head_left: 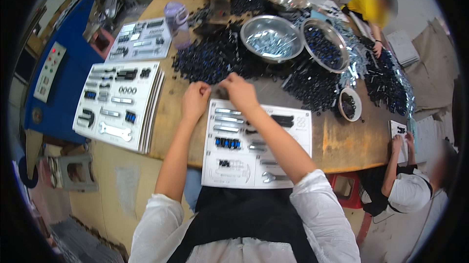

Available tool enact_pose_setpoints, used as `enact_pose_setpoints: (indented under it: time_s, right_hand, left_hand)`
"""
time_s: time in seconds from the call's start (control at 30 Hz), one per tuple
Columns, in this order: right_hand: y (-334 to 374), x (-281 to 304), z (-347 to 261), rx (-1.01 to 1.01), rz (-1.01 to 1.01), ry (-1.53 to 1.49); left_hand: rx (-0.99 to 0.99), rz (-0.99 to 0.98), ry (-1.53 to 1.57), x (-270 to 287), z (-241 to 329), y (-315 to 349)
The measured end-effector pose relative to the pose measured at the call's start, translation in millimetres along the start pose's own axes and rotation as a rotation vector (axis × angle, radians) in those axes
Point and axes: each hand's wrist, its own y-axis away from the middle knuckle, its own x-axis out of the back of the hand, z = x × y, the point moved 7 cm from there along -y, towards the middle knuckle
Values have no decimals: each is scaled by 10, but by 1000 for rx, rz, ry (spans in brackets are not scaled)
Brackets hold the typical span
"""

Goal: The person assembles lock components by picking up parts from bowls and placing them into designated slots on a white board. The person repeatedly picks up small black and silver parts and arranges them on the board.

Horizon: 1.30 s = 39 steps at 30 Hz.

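In front of me lies a white printed board (pixel 299 153) at the table's near edge. It carries silver bars (pixel 227 120), a row of black parts with blue marks (pixel 227 143), black pieces and a silver wrench (pixel 269 177). Part of it is hidden under my right forearm. Just past its far left corner, my left hand (pixel 195 100) is closed, fingertips pinched together. Close beside it, my right hand (pixel 239 92) is also closed, its fingertips at the near edge of a pile of small black parts (pixel 205 60). Whatever the fingers hold is too small to make out.
Filled boards lie in a stack (pixel 110 116) at the left, with another board (pixel 139 43) behind. Metal bowls of silver pieces (pixel 271 59) and black parts (pixel 346 60), a small white bowl (pixel 359 111) and a purple cup (pixel 176 15) stand among loose parts. Other people work around the table.
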Motion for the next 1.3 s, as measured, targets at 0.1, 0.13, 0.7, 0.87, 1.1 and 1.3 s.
enact_pose_setpoints:
  time_s: [0.1, 0.13, 0.7, 0.87, 1.1, 1.3]
  right_hand:
    - [-279, -522, 59, 90, -71, 182]
    - [-277, -541, 190, 67, -91, 223]
    - [840, 191, -86, -602, -85, -1087]
    - [1280, 401, -134, -692, -68, -1306]
    - [1579, 488, -150, -654, -37, -1345]
    - [2159, 611, -450, -614, -148, -764]
  left_hand:
    - [4, 34, -134, -107, -111, 2]
    - [-43, 49, -145, -225, -22, -1]
    - [82, -8, 281, -305, -11, 37]
    - [256, -104, 769, -156, 0, 58]
    - [101, -355, 803, 8, 517, 418]
    - [-24, -681, 384, 186, 865, 1387]
